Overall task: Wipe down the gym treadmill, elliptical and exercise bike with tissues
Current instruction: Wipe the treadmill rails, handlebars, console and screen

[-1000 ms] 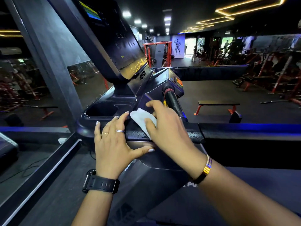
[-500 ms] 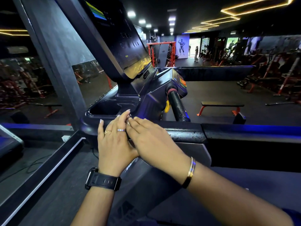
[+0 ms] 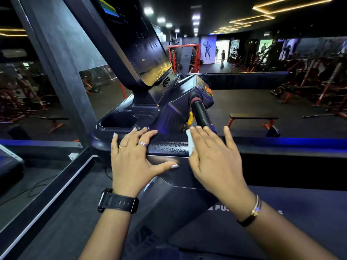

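A black treadmill fills the middle of the head view, with a tilted console [image 3: 135, 44] and a horizontal handrail bar [image 3: 169, 146] in front of me. My left hand [image 3: 131, 158] lies flat on the bar's left end, fingers spread, holding nothing. My right hand [image 3: 214, 158] presses a white tissue [image 3: 190, 143] against the bar, fingers stretched out over it. Only the tissue's left edge shows beside my palm. A black grip with a red ring [image 3: 201, 113] juts out just behind my right fingers.
A cup-holder tray [image 3: 120, 121] sits behind my left hand. A yellow safety clip [image 3: 191, 117] hangs by the grip. The treadmill belt [image 3: 281, 212] lies below right. A dark pillar [image 3: 62, 62] stands left; benches and red gym machines fill the floor beyond.
My right hand slid the tissue left along the bar until it touched my left hand, then back right. My left hand stayed in place on the bar.
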